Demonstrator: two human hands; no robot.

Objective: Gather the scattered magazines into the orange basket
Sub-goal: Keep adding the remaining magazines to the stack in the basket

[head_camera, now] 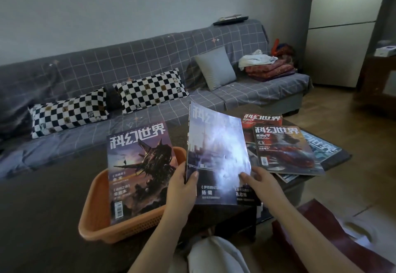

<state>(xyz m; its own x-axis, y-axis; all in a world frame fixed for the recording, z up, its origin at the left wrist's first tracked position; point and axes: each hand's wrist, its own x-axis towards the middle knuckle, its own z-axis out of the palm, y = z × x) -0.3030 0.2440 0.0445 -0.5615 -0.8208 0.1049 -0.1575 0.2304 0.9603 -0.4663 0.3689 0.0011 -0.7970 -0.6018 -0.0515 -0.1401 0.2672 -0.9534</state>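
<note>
An orange basket [94,208] sits on the dark table at centre left. A purple-covered magazine [139,169] leans tilted inside it. My left hand [182,187] grips the lower left edge of a glossy blue-white magazine [216,157], held upright just right of the basket. My right hand [260,181] rests with spread fingers on that magazine's lower right corner. Further right, several magazines lie overlapping on the table: a red one [262,120] at the back, a dark red one [287,150] on top, and a teal one [323,147] at the far right.
A grey checked sofa [128,66] with two checkerboard pillows [150,90] and a grey cushion [215,67] runs behind the table [42,197]. Folded cloths [267,69] sit on the sofa's right end. A dark red paper bag [332,236] stands on the floor at lower right.
</note>
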